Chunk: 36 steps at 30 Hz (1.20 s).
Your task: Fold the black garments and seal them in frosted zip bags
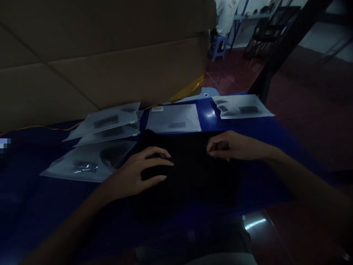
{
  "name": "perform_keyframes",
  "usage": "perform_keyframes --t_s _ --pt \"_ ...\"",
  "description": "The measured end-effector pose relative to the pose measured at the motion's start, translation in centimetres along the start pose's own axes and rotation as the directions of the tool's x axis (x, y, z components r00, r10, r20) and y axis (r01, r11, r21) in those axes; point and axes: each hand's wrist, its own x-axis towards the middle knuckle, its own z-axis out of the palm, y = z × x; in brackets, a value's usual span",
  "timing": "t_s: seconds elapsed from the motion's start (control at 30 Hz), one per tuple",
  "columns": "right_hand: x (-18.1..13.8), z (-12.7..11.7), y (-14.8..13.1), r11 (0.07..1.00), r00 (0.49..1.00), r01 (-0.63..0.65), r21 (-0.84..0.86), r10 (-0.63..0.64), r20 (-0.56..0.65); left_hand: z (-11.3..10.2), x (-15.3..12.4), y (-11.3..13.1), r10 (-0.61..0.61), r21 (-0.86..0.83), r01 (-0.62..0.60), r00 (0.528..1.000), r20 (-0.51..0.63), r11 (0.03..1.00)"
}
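Observation:
A black cloth (190, 173) lies folded on the blue table (264, 129) in front of me. My left hand (138, 173) rests on its left part, fingers curved around a dark fold of the fabric. My right hand (231, 145) sits at the cloth's upper right edge with the fingertips pinched on the fabric. The light is dim and the cloth's outline is hard to trace.
Several clear plastic bags lie past the cloth: a stack at the left (107, 123), one in front of it (88, 162), one in the middle (173, 118), one at the right (241, 106). A big cardboard box (104, 55) stands behind. Red floor lies to the right.

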Motion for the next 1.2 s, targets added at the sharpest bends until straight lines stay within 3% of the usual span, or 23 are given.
perform_keyframes --t_s 0.07,0.13,0.23,0.33,0.47,0.57,0.63,0.7,0.8,0.93,1.07,1.2 --pt "0.4 0.5 0.5 0.991 0.990 -0.011 -0.136 -0.009 -0.144 0.4 -0.1 -0.1 0.036 0.090 -0.039 0.999 0.030 0.995" --pt "0.7 0.8 0.8 0.955 0.979 0.019 -0.297 -0.077 -0.188 0.5 -0.2 0.0 0.055 0.188 -0.071 0.995 0.085 0.980" --pt "0.6 1.0 0.7 0.897 0.980 0.105 -0.429 -0.166 -0.107 0.7 -0.2 0.0 0.078 0.282 -0.127 0.981 0.177 0.951" --pt "0.3 1.0 0.4 0.868 0.985 0.139 -0.476 -0.171 -0.024 0.7 -0.2 0.1 0.095 0.299 -0.172 0.962 0.255 0.939" --pt "0.1 1.2 0.2 0.847 0.981 0.144 -0.511 -0.189 -0.037 0.6 -0.2 0.1 0.097 0.283 -0.181 0.953 0.287 0.942" --pt "0.4 2.1 0.4 0.867 0.950 0.125 -0.483 -0.245 -0.195 0.7 -0.2 0.2 0.100 0.270 -0.179 0.955 0.281 0.946" --pt "0.7 3.1 0.3 0.868 0.888 0.091 -0.488 -0.292 -0.355 0.8 -0.1 0.3 0.103 0.265 -0.178 0.956 0.276 0.947" --pt "0.9 4.2 0.1 0.822 0.836 0.095 -0.561 -0.372 -0.404 0.8 -0.1 0.4 0.105 0.263 -0.181 0.955 0.279 0.948" --pt "0.9 5.5 -0.2 0.752 0.882 0.193 -0.631 -0.414 -0.225 0.9 0.0 0.7 0.117 0.248 -0.185 0.956 0.267 0.951" --pt "0.7 6.0 0.2 0.702 0.952 0.221 -0.677 -0.305 -0.004 0.5 -0.2 0.8 0.132 0.229 -0.198 0.953 0.273 0.953" --pt "0.8 5.4 1.3 0.684 0.972 0.176 -0.708 -0.236 0.014 0.6 -0.4 0.8 0.025 0.242 -0.094 0.962 0.273 0.966" --pt "1.0 5.0 1.7 0.674 0.968 0.181 -0.716 -0.251 0.008 2.0 -0.4 0.6 -0.117 0.269 0.079 0.985 0.128 0.960"
